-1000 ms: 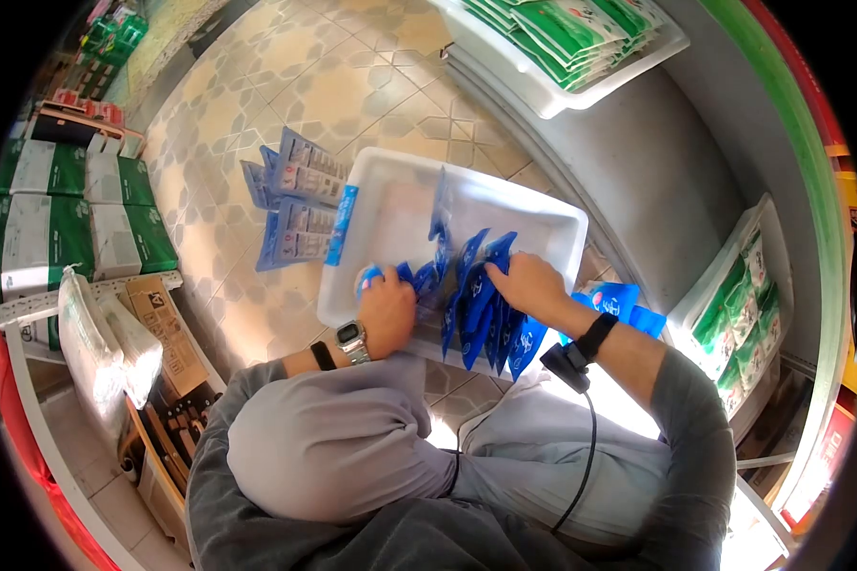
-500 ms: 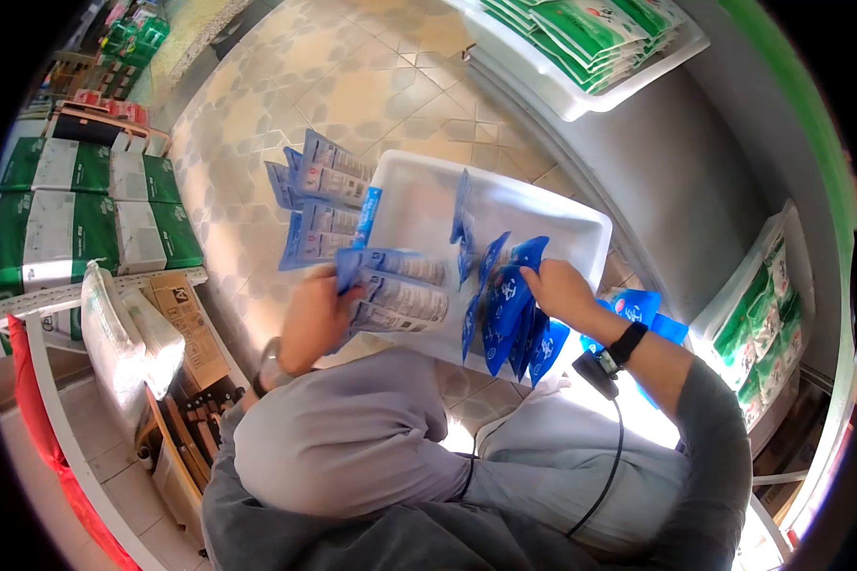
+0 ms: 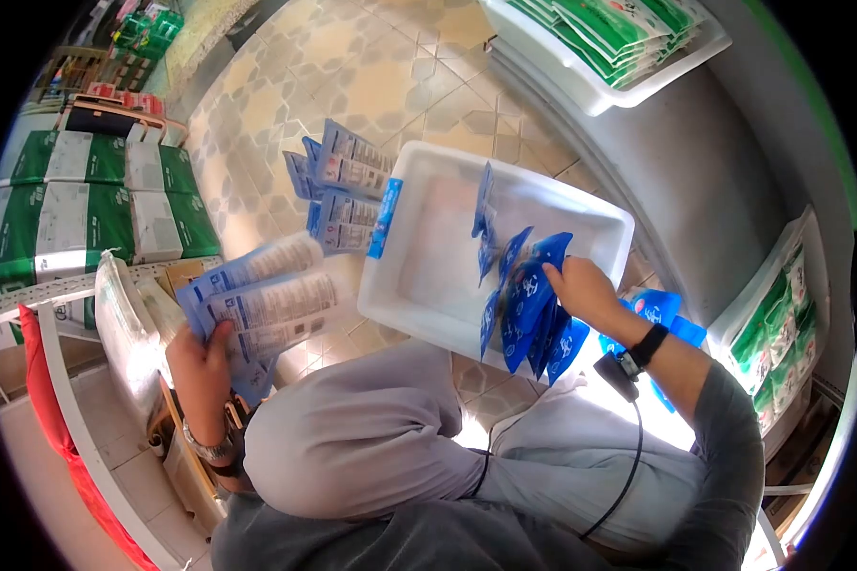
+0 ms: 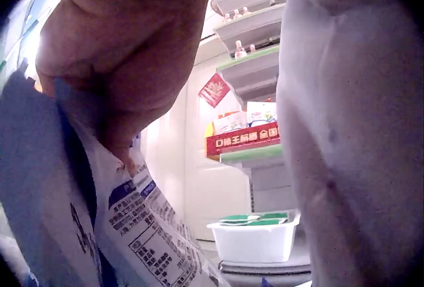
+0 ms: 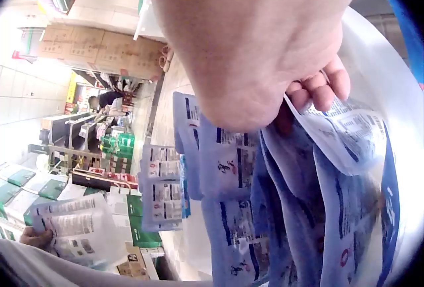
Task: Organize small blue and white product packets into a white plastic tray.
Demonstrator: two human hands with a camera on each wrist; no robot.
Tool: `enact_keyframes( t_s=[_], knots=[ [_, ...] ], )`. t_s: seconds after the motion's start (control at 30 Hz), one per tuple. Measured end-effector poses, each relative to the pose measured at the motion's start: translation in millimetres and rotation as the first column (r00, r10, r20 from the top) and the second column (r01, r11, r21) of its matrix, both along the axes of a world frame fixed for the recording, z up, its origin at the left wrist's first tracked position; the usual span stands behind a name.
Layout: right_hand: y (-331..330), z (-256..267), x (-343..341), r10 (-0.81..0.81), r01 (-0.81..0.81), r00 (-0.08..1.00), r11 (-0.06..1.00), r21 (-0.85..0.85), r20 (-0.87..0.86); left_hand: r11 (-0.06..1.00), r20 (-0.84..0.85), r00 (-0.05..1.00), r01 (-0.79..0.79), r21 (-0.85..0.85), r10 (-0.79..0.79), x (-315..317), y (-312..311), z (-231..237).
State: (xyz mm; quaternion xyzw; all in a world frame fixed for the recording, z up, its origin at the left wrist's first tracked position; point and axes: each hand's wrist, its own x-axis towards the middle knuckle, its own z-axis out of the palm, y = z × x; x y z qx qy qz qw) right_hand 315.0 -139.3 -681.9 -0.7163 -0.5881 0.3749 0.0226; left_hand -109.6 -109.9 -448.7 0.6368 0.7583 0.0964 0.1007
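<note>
At the left of the head view, my left hand pinches a few blue-and-white printed pouches by their edge, clear of the tub; the left wrist view shows the pouches hanging below that hand. My right hand is at the right side of the white tub, gripping the top of a row of blue pouches that stand in it. In the right wrist view its curled fingers hold a pouch edge.
More pouches lie beyond the tub's left end, and blue ones to its right. A second white tub with green packs stands at the upper right. Green-and-white boxes are stacked at left. A person is in the background.
My left hand has lifted pouches out of the tub and carried them left, over the shelf side. The right hand keeps its grip on the row. The head view has shifted slightly.
</note>
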Motion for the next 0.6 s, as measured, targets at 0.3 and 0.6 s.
enact_keyframes(
  t_s=[0.3, 0.6],
  knots=[
    [-3.8, -11.0, 0.7, 0.025, -0.027, 0.999, 0.999, 0.042, 0.046, 0.973, -0.162, 0.983, 0.049, -0.226, -0.088, -74.7, -9.9, -107.3],
    [-3.4, -3.7, -1.9, 0.023, -0.023, 0.997, 1.0, 0.007, 0.072, 0.984, -0.142, 0.982, 0.106, -0.144, -0.127, -69.8, -12.6, -207.6]
  ],
)
